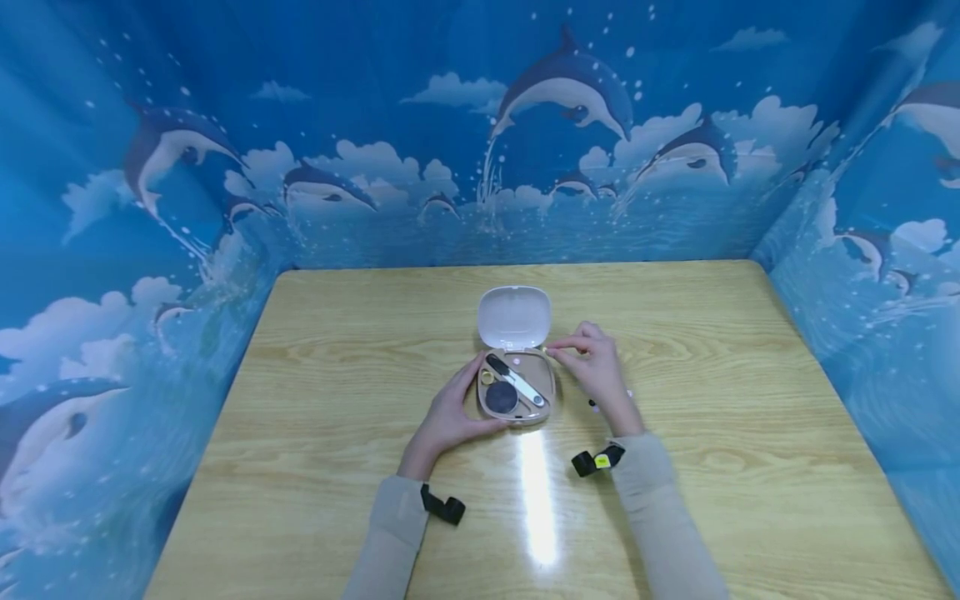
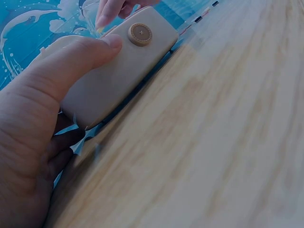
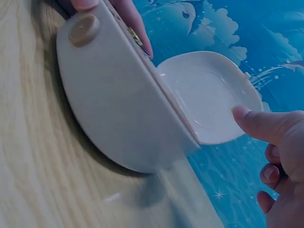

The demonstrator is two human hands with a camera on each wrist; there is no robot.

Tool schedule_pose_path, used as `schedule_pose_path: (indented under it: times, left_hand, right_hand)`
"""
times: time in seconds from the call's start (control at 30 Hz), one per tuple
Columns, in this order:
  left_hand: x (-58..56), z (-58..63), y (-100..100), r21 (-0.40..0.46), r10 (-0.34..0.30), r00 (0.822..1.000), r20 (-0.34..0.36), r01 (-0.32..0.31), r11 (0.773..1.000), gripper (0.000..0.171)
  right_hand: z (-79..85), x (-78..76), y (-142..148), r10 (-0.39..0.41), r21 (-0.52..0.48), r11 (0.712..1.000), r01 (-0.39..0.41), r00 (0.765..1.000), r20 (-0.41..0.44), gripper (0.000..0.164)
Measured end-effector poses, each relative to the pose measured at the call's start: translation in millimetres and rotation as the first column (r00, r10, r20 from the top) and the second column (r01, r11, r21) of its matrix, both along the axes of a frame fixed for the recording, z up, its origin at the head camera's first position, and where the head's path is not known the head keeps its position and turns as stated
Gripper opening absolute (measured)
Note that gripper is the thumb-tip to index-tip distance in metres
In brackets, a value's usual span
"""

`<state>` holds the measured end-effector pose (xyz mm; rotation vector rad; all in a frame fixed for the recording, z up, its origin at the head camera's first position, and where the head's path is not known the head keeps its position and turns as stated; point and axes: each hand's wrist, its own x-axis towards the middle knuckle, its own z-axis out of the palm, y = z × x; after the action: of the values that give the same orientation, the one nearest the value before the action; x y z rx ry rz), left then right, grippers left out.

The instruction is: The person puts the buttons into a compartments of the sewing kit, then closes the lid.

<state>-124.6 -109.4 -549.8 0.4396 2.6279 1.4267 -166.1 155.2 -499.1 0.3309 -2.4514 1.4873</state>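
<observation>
A small white case (image 1: 551, 400) sits on the table with its lid (image 1: 514, 317) raised at the back. Inside lie a slim silver tool with a black end (image 1: 517, 382), a dark round disc (image 1: 502, 397), a gold ring (image 1: 487, 377) and a small pale bead (image 1: 516, 362). My left hand (image 1: 450, 412) grips the case from the left, thumb along the front wall near the round button (image 2: 140, 34). Beside the back right corner, my right hand (image 1: 596, 367) pinches a tiny yellowish piece (image 2: 100, 30) between thumb and forefinger; in the right wrist view that piece is hidden.
Several tiny black and pale pieces (image 1: 593, 404) lie on the wooden table (image 1: 337, 350) to the right of the case, by my right wrist. A blue dolphin-print curtain (image 1: 420, 100) encloses the back and both sides.
</observation>
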Motion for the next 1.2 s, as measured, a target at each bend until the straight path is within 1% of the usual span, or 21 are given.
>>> schedule_pose_path:
  times: [0.07,0.17,0.23,0.37,0.5,0.77,0.93,1.2]
  left_hand:
    - [-0.1,-0.4,0.2,0.005,-0.004,1.000,-0.006,0.004,1.000,0.120]
    - [0.4,-0.7,0.6,0.006,-0.005,1.000,-0.008,0.005,1.000,0.120]
    - [0.9,-0.7,0.5,0.010,-0.005,1.000,-0.005,0.005,1.000,0.120]
    - [1.4,-0.7,0.2,0.015,-0.005,1.000,-0.007,0.005,1.000,0.120]
    - [1.5,-0.6,-0.1,0.018,-0.008,1.000,-0.015,0.008,1.000,0.120]
    - [0.7,0.2,-0.8,0.014,-0.009,1.000,-0.019,0.009,1.000,0.119]
    - [0.2,-0.3,-1.0,0.015,-0.012,1.000,-0.023,0.012,1.000,0.119]
    - [-0.8,-0.3,-0.8,0.021,-0.012,1.000,-0.024,0.012,1.000,0.120]
  right_hand:
    - [-1.5,-0.1,-4.0,0.008,-0.002,1.000,-0.008,1.000,0.013,0.011]
    - [-4.3,-0.1,-8.0,0.026,-0.015,1.000,-0.025,0.998,0.065,0.012]
    - [-7.1,-0.4,-9.9,0.032,-0.004,0.999,-0.032,0.995,0.098,0.013]
    - [-13.3,-1.6,-12.8,0.030,0.046,0.998,-0.036,0.991,0.131,0.015]
    - [-17.8,-3.0,-15.5,0.027,0.075,0.996,-0.036,0.992,0.123,0.012]
    - [-26.8,-6.3,-20.1,0.077,0.091,0.993,-0.080,0.996,0.043,0.011]
    - [-29.1,-6.5,-21.7,0.089,0.101,0.991,-0.093,0.995,0.041,0.011]
    - [-25.8,-5.9,-23.0,0.081,0.103,0.991,-0.087,0.995,0.061,0.012]
